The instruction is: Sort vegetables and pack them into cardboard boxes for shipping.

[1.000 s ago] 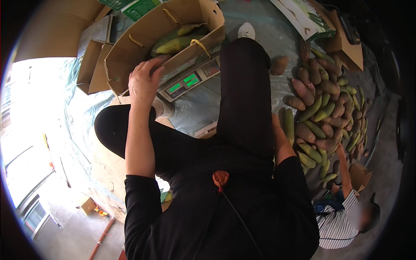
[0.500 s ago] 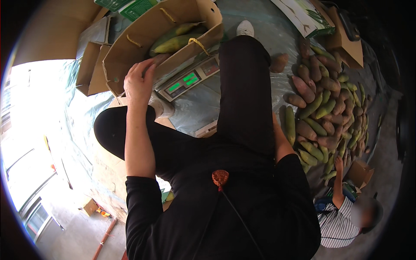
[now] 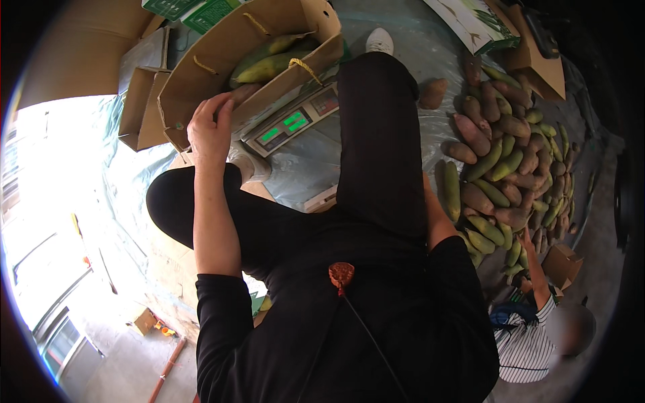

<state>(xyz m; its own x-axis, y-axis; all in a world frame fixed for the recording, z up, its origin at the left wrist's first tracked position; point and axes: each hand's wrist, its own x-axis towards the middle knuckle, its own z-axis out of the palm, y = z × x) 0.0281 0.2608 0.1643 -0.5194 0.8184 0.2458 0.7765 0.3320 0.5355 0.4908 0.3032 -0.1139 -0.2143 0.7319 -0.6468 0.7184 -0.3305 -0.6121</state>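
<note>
Left hand (image 3: pixel 209 127) up on the near edge of the brown box (image 3: pixel 201 64) – fingers curled over the cardboard, grip closed on the rim. Box sitting on top of the scale (image 3: pixel 289 124), a little tilted, with long green and yellow fruit (image 3: pixel 269 66) lying inside. Scale down on the floor, right in front of the bent knees, green lights glowing on its face.

Right hand hidden behind the black trouser leg, so no telling if that grip is wide or closed. Only the bare forearm showing, pointing toward the big pile of fruit (image 3: pixel 497 161) on the floor. Another person's hand (image 3: pixel 524 238) reaching into the same pile from the far side.

Looks like the weighing step – box held steady on the scale, only partly full. Next move probably calls for a firm hold on that rim to stop the box tipping, and gentle placing of any more fruit, low and in the middle.
</note>
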